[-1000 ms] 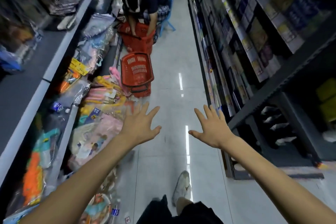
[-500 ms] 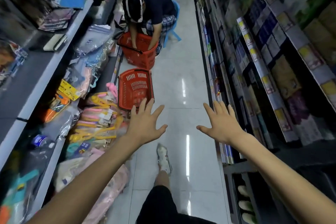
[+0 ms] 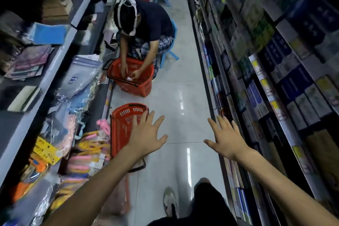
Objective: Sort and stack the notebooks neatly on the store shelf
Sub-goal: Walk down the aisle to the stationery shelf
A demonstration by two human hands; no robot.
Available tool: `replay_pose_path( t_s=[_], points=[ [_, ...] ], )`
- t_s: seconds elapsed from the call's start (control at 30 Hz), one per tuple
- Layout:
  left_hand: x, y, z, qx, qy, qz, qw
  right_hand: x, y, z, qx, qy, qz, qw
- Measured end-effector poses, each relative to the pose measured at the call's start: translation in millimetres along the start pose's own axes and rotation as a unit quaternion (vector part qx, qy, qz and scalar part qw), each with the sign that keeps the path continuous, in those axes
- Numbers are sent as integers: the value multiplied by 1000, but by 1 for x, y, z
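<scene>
I stand in a narrow store aisle with both arms stretched forward. My left hand [image 3: 146, 136] is spread open in the air over a red basket [image 3: 122, 126] lying tipped on the floor. My right hand [image 3: 226, 138] is open too, fingers spread, close to the right-hand shelf [image 3: 286, 128]. Neither hand holds anything. Rows of notebooks [image 3: 293, 82] with blue, green and pale covers stand upright along that shelf. A few more notebooks [image 3: 29, 62] lie flat and loose on the left shelf.
A person [image 3: 146, 27] sits on a blue stool ahead, both hands in a second red basket [image 3: 131, 77]. Bagged goods [image 3: 80, 77] and colourful packets [image 3: 88, 150] crowd the lower left shelves. The tiled floor [image 3: 179, 97] runs between the shelves. My shoe [image 3: 169, 201] shows below.
I have moved forward down the aisle; the baskets and the seated person are closer. Both hands stay open and spread, with the left one now over the tipped basket.
</scene>
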State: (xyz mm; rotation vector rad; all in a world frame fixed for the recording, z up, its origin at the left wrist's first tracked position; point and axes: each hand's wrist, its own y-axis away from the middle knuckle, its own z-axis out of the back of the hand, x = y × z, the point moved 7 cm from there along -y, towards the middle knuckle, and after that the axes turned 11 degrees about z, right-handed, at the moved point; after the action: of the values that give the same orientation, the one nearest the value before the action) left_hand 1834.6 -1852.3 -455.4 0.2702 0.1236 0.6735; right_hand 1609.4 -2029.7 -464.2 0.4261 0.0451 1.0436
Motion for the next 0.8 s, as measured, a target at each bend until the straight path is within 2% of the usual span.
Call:
replay_pose_path(
  t_s=[0.27, 0.47, 0.8],
  points=[
    [-26, -186, 41, -29, 5, -30, 999, -85, -145, 53, 4, -14, -27, 1000],
    [-55, -324, 82, -27, -20, -37, 999, -153, -264, 127, -14, -35, -12, 999],
    [-55, -514, 158, -7, 14, 2, 1000, -217, -465, 245, -50, -38, 19, 998]
  ],
)
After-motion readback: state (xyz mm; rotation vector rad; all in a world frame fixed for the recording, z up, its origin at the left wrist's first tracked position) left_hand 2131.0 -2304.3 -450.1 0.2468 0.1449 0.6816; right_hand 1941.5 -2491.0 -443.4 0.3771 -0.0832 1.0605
